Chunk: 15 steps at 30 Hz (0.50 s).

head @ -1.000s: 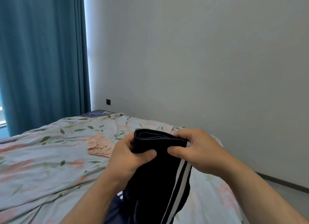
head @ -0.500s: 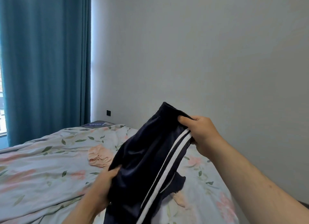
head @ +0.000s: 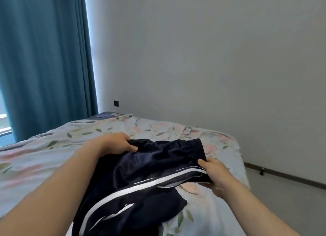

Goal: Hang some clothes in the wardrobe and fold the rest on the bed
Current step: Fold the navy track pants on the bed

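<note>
Lying across the bed's (head: 44,158) right edge, the navy shorts (head: 141,179) spread out flat. Left hand (head: 116,143) pinches the far side; right hand (head: 214,174) grips the striped waistband corner

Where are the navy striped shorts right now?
In the head view, the navy satin shorts with white side stripes lie centre-low on the floral bedspread, held between the left hand and the right hand.

This is a bedroom in a home. A bed (head: 44,158) with floral bedding fills the space beside plain walls (head: 211,59). Teal curtains (head: 44,59) cover the window.
</note>
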Each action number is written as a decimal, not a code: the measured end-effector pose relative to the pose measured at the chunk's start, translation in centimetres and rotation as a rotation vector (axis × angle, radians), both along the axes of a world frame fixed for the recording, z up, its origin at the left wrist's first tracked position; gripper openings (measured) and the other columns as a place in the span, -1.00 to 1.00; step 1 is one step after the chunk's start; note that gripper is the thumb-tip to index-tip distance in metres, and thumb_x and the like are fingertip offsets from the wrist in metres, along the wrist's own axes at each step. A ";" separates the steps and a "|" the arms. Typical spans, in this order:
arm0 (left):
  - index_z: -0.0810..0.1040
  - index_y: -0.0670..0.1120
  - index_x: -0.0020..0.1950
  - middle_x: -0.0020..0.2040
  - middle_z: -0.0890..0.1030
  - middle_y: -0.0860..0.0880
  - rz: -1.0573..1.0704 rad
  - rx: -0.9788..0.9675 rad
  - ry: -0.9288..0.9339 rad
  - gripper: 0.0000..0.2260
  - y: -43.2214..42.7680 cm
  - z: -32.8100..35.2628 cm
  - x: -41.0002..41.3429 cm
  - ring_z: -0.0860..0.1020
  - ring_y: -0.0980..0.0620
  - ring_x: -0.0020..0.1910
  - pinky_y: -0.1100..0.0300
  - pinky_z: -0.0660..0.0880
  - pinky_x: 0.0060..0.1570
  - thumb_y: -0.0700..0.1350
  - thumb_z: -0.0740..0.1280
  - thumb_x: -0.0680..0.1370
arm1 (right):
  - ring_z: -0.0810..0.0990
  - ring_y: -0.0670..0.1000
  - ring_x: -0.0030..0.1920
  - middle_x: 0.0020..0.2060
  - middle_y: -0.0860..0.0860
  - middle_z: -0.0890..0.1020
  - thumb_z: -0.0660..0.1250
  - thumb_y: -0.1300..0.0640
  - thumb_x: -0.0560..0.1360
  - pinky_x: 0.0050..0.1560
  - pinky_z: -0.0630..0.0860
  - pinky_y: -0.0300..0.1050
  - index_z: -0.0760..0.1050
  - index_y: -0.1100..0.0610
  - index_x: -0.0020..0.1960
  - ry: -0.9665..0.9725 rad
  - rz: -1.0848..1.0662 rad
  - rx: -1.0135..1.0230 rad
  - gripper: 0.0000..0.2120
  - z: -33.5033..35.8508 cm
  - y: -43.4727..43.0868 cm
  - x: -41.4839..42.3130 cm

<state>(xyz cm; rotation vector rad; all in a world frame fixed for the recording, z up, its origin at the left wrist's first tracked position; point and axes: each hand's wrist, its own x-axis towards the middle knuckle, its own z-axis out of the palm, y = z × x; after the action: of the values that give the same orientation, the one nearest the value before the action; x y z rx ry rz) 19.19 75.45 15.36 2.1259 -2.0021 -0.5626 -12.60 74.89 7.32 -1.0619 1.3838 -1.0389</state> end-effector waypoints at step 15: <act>0.58 -0.16 -0.14 -0.15 0.63 -0.08 -0.085 0.183 0.211 -0.72 -15.5 -26.5 -15.9 0.58 -0.03 -0.16 0.14 0.42 -0.20 0.05 0.35 0.58 | 0.50 0.11 -0.29 -0.32 0.14 0.60 0.31 0.17 0.54 -0.27 0.37 -0.06 0.53 0.27 -0.18 0.524 -0.220 0.087 -0.81 -21.0 -12.0 -16.1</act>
<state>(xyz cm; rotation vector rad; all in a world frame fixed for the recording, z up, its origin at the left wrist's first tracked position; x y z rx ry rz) 3.27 59.99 -11.15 1.9859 -1.9971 -0.9756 -28.66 62.93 -13.73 -1.1865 1.9854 -0.8754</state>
